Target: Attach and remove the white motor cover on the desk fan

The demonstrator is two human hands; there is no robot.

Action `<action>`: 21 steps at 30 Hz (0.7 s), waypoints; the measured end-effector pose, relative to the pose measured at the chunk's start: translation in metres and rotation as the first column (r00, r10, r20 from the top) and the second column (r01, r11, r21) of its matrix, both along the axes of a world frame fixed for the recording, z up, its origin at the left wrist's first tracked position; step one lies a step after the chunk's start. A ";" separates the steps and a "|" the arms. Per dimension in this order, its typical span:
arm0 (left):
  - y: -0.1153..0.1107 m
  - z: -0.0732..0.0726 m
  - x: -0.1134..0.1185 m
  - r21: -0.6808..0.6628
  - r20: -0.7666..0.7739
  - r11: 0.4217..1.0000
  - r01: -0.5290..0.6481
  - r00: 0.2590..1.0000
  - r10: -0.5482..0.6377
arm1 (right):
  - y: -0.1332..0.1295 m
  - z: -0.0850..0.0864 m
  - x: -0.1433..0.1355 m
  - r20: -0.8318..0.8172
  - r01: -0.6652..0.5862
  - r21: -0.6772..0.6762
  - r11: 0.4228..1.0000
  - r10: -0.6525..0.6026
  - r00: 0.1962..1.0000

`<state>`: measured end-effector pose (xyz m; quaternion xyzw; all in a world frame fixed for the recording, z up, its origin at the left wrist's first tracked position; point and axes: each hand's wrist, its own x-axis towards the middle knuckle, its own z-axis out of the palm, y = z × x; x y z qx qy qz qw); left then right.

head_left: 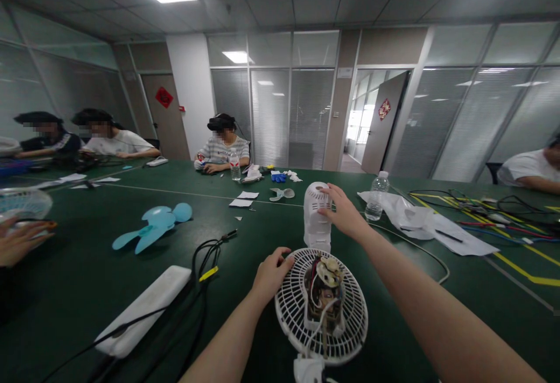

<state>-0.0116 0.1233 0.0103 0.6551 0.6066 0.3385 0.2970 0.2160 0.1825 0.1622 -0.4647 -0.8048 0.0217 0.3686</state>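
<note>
In front of me lies a white fan grille (355, 313) with the bare motor (327, 298) and its wires exposed at the centre. My left hand (272, 272) has its fingers curled on the grille's upper left rim. Just beyond the grille, a white plastic motor cover (317, 220) with vent slots stands upright. My right hand (346, 211) grips that cover from its right side near the top. A white fan neck (308, 366) shows at the bottom edge, partly cut off.
Left on the green table (245, 336) are blue fan blades (157, 225), a white power strip (146, 310) and black cables (207, 255). A water bottle (376, 196), plastic bag (402, 214) and papers lie right. Another person's hand (21, 243) is at far left; several people sit around.
</note>
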 end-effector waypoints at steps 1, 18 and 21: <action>0.000 0.001 0.000 -0.003 0.000 1.000 -0.002 1.000 0.002 | 0.000 0.000 0.001 -0.002 -0.001 0.005 1.000 0.001 1.000; -0.001 0.004 0.003 -0.023 -0.006 0.998 -0.054 0.999 0.054 | -0.001 -0.004 0.008 -0.021 0.074 0.006 0.997 -0.074 0.997; 0.000 0.003 0.003 -0.022 -0.005 0.999 -0.049 0.999 0.049 | -0.001 -0.002 0.009 -0.036 0.102 0.014 0.995 -0.101 0.994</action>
